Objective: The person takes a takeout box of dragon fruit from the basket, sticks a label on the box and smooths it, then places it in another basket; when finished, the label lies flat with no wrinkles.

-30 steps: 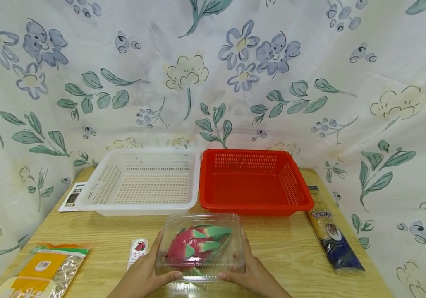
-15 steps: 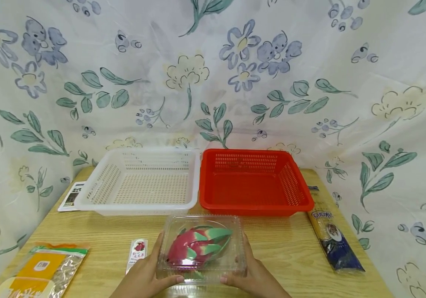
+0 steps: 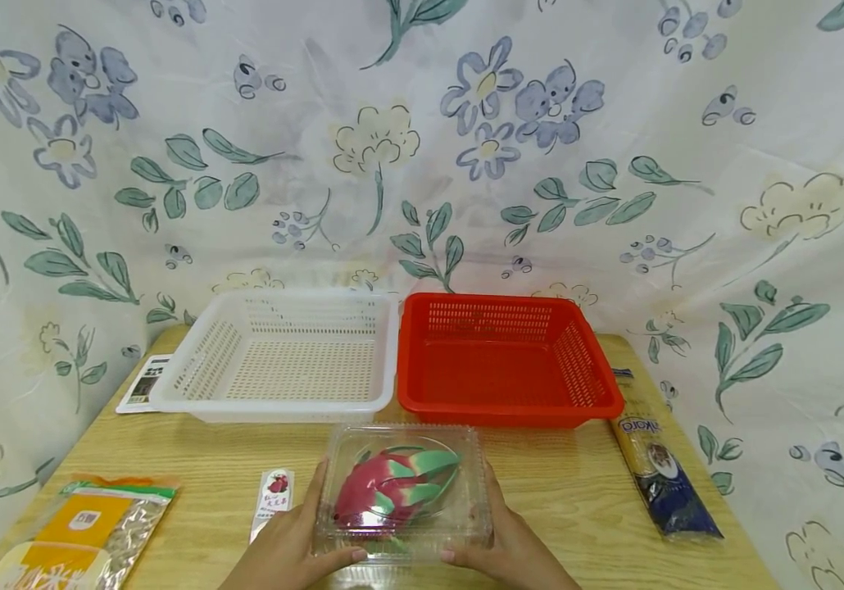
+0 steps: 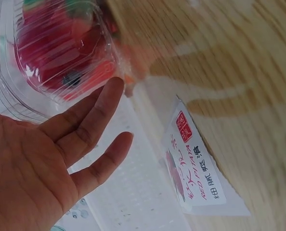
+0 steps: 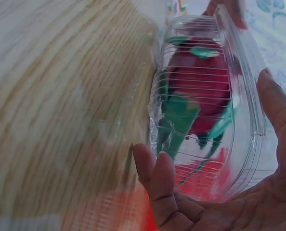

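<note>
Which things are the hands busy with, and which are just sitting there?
Busy with:
clear box with the dragon fruit inside
left hand and right hand, one on each side of the box

Just sitting there:
white basket
red basket
small label
orange packet
dark packet
card under the white basket
table

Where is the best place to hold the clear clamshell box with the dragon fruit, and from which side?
Probably by its two short ends, one from each side, as the left hand and right hand do now. The clamshell box is wide, thin-walled and domed, so a grip from above might crush its lid.
</note>
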Demonstrator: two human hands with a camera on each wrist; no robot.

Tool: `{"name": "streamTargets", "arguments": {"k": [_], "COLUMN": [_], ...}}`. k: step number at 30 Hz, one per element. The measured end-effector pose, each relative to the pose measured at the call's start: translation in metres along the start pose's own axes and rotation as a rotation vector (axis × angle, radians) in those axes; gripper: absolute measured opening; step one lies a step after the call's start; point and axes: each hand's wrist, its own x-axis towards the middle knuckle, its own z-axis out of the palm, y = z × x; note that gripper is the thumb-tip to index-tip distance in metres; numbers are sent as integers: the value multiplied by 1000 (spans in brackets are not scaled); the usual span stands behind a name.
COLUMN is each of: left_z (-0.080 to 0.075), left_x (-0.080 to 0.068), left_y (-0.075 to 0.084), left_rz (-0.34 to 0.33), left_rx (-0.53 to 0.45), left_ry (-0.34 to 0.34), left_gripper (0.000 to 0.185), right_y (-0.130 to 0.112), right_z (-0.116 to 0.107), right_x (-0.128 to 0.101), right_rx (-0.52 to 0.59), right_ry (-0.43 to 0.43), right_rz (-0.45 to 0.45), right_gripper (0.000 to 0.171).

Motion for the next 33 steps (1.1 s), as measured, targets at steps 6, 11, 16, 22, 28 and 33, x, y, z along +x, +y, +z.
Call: {"name": "streamTargets", "arguments": {"k": [6,11,16,22,28,33], "left_z": [1,0,-7,-22,-30,-32], "left_x": [-2,-3,-6,-16,-20,-18], "left_y": [-3,-8,-14,-36,-52,-62], "left_rz": [39,62,63,24,37,-60], "left_rx": [80,106,97,55,143,160], "left_ry": [15,11,-24,89,315,296], "left_gripper": [124,121,118,80,44,50], "right_y": [4,3,2,2,4,8], "right_z": [1,3,4,3,2,2], "right_x": [-1,0,0,-4,-5,-7], "right_rx": [41,82,76,0,-43,7], "right_ry": [-12,-27,-21,6,21,-1], "right_rz": [4,23,53,45,39,5], "right_gripper": [119,118,120,121,119,114]}}
